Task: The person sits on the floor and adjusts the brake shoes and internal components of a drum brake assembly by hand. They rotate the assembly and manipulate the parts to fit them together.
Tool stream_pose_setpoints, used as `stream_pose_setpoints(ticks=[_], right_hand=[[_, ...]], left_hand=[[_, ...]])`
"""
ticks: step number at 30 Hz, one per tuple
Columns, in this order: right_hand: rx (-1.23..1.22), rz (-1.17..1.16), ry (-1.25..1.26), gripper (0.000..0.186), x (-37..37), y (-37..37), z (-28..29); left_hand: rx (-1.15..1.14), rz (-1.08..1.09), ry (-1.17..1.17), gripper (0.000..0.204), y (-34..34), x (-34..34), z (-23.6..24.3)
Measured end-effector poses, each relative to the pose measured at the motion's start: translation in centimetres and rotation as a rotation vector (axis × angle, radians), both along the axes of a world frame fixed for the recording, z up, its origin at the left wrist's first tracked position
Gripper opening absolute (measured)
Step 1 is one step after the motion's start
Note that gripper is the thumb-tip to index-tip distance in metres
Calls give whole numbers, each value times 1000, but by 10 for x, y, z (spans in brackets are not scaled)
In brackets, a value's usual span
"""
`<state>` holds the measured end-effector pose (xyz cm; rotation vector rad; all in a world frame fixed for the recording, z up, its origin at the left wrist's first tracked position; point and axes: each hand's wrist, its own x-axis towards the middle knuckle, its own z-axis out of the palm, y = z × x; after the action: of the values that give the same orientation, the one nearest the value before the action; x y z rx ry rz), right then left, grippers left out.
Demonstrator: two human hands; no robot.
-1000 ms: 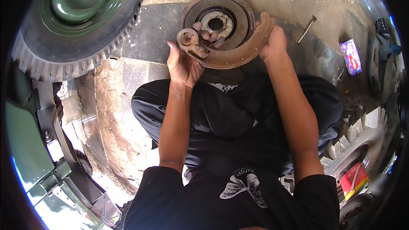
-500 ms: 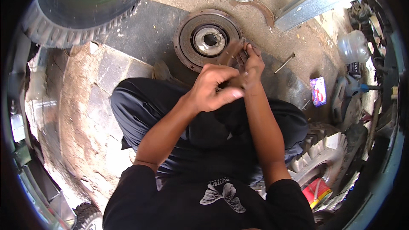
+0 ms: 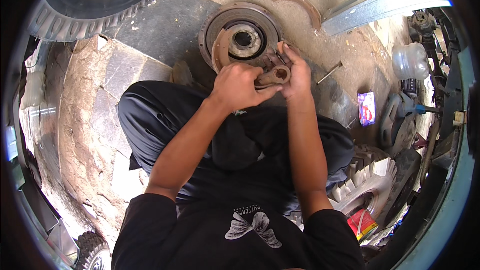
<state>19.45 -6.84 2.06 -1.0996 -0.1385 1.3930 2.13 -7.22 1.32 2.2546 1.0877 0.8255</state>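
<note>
In the head view, the left hand is clamped on the curved rusty shoe, with the thumb along the near side of its ring end. The right hand is just beside this ring, palm upward and fingers curled; whether it also grips, I cannot tell. From the left hand the arc goes forward, in front of the round metal disc, and bulges leftward. The ring points to the right hand, so the long axis runs slantwise, far left to near right. I judge the piece rather heavy, stiff, rough and not fragile; a good hold is mid-arc, with support under the ring
</note>
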Motion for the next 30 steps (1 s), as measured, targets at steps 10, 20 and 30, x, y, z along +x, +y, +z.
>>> stream_pose_setpoints(ticks=[10,20,30], right_hand=[[-96,122,-231,15,1,3,-8],[-81,54,-408,14,6,6,-32],[-71,256,-1120,21,0,-2,-69]], left_hand=[[-153,-33,137,54,5,11,-21],[-552,700,-328,55,50,-39,-10],[-553,710,-41,58,56,-30,-69]])
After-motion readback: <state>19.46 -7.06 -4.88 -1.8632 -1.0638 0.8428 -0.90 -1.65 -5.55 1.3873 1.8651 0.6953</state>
